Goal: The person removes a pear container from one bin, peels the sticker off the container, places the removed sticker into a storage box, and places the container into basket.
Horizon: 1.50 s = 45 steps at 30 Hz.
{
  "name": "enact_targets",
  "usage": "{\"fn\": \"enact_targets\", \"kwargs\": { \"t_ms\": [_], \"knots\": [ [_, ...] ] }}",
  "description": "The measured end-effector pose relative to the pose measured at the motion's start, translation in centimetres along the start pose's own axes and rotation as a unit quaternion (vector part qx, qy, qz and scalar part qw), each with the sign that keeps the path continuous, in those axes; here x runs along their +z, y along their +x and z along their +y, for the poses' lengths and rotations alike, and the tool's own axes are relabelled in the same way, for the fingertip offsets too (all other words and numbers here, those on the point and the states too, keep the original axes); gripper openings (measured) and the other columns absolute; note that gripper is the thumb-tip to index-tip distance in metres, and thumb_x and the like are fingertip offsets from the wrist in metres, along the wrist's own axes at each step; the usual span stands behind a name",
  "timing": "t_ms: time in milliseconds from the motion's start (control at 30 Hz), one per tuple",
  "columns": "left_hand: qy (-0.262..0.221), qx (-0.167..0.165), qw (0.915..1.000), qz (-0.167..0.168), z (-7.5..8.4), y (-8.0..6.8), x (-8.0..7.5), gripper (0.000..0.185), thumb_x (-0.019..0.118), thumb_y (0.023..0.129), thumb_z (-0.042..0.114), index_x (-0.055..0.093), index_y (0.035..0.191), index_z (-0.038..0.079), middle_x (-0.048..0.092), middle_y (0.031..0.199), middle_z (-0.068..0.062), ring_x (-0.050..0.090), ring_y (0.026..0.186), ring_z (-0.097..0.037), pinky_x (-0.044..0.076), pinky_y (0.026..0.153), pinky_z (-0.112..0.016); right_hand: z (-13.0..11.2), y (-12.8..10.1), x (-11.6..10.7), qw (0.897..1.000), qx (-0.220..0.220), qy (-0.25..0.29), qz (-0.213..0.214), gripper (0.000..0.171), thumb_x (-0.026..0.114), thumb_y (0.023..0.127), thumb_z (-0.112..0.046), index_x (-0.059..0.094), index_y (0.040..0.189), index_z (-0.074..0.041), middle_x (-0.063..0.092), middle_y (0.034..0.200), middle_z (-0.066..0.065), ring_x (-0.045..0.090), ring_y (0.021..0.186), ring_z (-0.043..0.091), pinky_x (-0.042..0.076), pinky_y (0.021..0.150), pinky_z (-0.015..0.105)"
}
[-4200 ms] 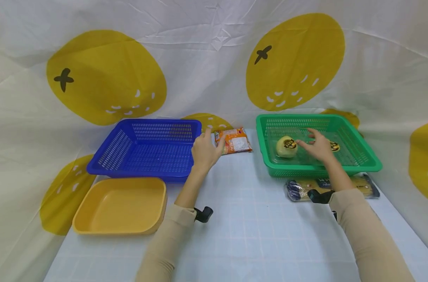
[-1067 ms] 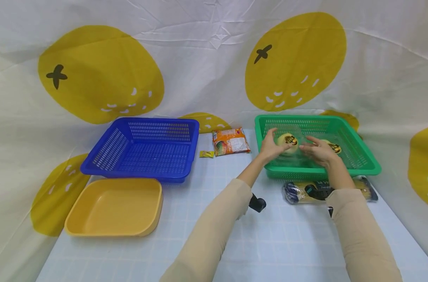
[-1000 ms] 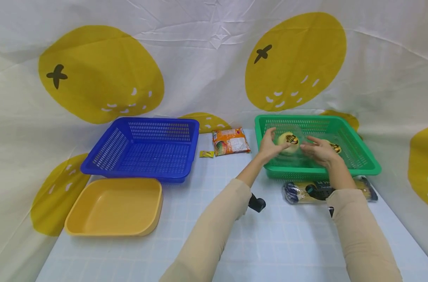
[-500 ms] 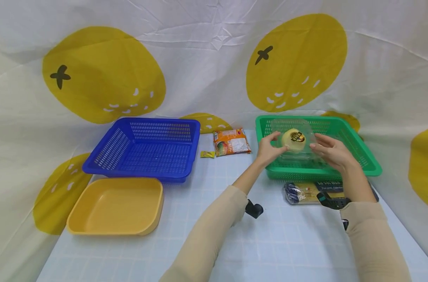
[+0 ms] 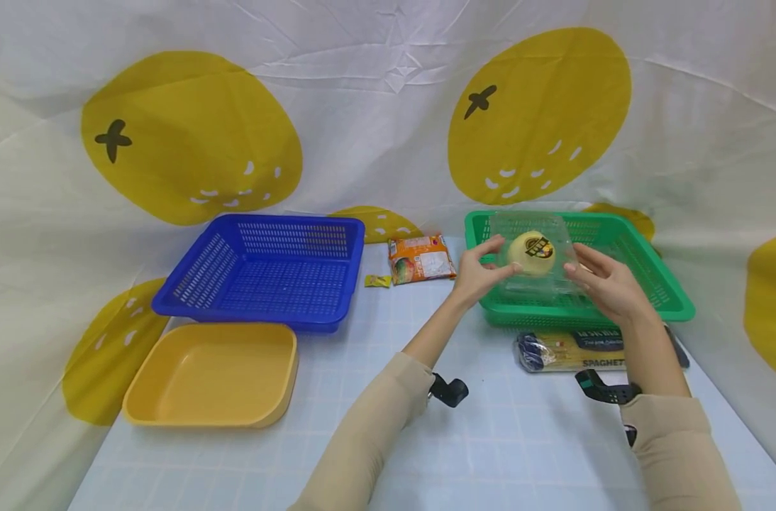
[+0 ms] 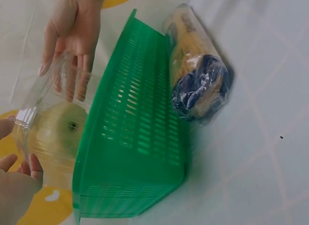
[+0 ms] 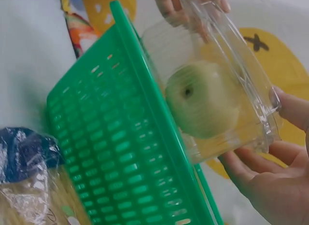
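White sheet with big yellow fruit prints [image 5: 381,142] behind you, pale checked table [image 5: 484,454] below. Both your hands are on the clear plastic box [image 5: 550,286]: left hand [image 5: 479,272] pinching one side, right hand [image 5: 613,287] gripping the other, thumb on the rim and fingers underneath. Inside the box you've got a round pale-green fruit [image 5: 528,257] with a black-and-yellow sticker. It's over the green basket [image 5: 522,316] by the table's far right corner; can't tell if the bottom clears the rim. Spaghetti pack [image 5: 569,353] lies just in front of that. Blue basket [image 5: 305,321] is at your far left corner, yellow tub [image 5: 212,380] before it, orange packet [image 5: 423,260] and tiny yellow packet [image 5: 378,282] along the far edge between baskets.
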State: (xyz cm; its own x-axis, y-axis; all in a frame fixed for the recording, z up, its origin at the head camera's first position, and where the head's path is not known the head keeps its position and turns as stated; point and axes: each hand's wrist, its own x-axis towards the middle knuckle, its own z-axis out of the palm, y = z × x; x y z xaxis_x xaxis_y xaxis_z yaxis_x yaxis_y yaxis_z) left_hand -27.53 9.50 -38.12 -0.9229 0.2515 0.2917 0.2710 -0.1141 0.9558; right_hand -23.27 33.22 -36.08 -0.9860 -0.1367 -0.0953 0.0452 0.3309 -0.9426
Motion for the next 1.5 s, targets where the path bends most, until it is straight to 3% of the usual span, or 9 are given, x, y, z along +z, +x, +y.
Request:
{"fn": "enact_targets", "kwargs": {
  "t_ms": [233,367,500,667,767,900,1067,1233,1500],
  "knots": [
    [-0.007,0.021,0.9997,-0.012,1.4,-1.7,-1.2,0.055,0.074,0.078,0.003,0.053,0.129,-0.006,0.044,0.142,-0.016,0.049,0.116,-0.032,0.048,0.069,-0.015,-0.6,-1.8,1.3,1.000,-0.026,0.014,0.006,0.069,0.050,0.098,-0.030,0.008,0.152,-0.021,0.002,0.158,0.006,0.021,0.142,0.021,0.007,0.112,0.051],
    [-0.019,0.022,0.9996,-0.003,2.1,-3.0,-2.1,0.054,0.073,0.078,0.000,0.053,0.128,-0.007,0.046,0.140,-0.016,0.050,0.116,-0.029,0.049,0.073,-0.015,-0.8,-2.7,2.6,0.997,-0.064,0.039,0.000,0.068,0.051,0.098,-0.024,0.011,0.152,-0.013,0.004,0.158,0.009,0.036,0.132,0.004,0.011,0.114,0.041],
    [-0.030,0.019,0.9994,0.001,2.5,-4.3,-2.8,0.054,0.072,0.079,-0.002,0.052,0.129,-0.006,0.047,0.140,-0.016,0.049,0.115,-0.031,0.048,0.074,-0.016,-0.8,-3.3,4.0,0.995,-0.089,0.051,-0.002,0.068,0.052,0.097,-0.022,0.013,0.151,-0.008,0.007,0.158,0.012,0.042,0.124,-0.003,0.019,0.113,0.030],
    [-0.035,0.018,0.9992,0.004,4.2,-6.4,-3.8,0.053,0.070,0.079,-0.005,0.053,0.128,-0.006,0.049,0.138,-0.014,0.051,0.110,-0.025,0.050,0.079,-0.023,-1.1,-4.0,5.2,0.992,-0.110,0.058,-0.003,0.068,0.054,0.097,-0.020,0.015,0.150,-0.005,0.014,0.156,0.015,0.044,0.123,-0.003,0.029,0.107,0.019],
    [-0.044,0.024,0.9988,0.004,5.1,-7.5,-4.3,0.053,0.068,0.078,-0.009,0.051,0.128,-0.009,0.048,0.138,-0.017,0.049,0.114,-0.031,0.050,0.083,-0.027,-1.4,-4.3,5.9,0.990,-0.128,0.053,0.003,0.067,0.055,0.096,-0.018,0.018,0.149,-0.001,0.019,0.154,0.018,0.047,0.121,-0.003,0.035,0.100,0.013],
    [-0.066,0.025,0.9975,0.002,4.4,-8.1,-4.9,0.055,0.067,0.078,-0.011,0.049,0.130,-0.009,0.047,0.139,-0.018,0.045,0.118,-0.037,0.049,0.079,-0.021,-1.6,-4.8,6.7,0.989,-0.143,0.040,0.006,0.066,0.055,0.095,-0.016,0.019,0.148,0.001,0.023,0.152,0.020,0.047,0.122,-0.001,0.039,0.092,0.007],
    [-0.081,0.024,0.9964,0.012,3.5,-8.7,-5.7,0.056,0.069,0.078,-0.009,0.050,0.131,-0.005,0.051,0.135,-0.015,0.049,0.110,-0.025,0.048,0.071,-0.016,-1.7,-5.4,7.6,0.988,-0.146,0.039,0.000,0.065,0.055,0.096,-0.014,0.019,0.149,-0.001,0.023,0.152,0.019,0.043,0.128,0.006,0.040,0.090,0.007],
    [-0.080,0.035,0.9960,0.021,3.4,-9.9,-6.4,0.055,0.069,0.077,-0.007,0.052,0.130,-0.004,0.053,0.133,-0.012,0.049,0.107,-0.019,0.048,0.072,-0.017,-1.5,-5.9,8.6,0.986,-0.152,0.063,-0.007,0.065,0.055,0.095,-0.008,0.020,0.148,-0.001,0.022,0.153,0.017,0.037,0.133,0.008,0.039,0.092,0.008],
    [-0.104,0.036,0.9930,0.041,3.2,-12.1,-7.9,0.059,0.067,0.075,-0.013,0.048,0.130,-0.010,0.049,0.136,-0.018,0.047,0.107,-0.018,0.048,0.072,-0.016,-1.4,-6.2,10.9,0.988,-0.145,0.059,-0.016,0.065,0.056,0.094,-0.008,0.021,0.148,0.000,0.020,0.153,0.021,0.025,0.138,0.030,0.039,0.093,0.008]
  ]
}}
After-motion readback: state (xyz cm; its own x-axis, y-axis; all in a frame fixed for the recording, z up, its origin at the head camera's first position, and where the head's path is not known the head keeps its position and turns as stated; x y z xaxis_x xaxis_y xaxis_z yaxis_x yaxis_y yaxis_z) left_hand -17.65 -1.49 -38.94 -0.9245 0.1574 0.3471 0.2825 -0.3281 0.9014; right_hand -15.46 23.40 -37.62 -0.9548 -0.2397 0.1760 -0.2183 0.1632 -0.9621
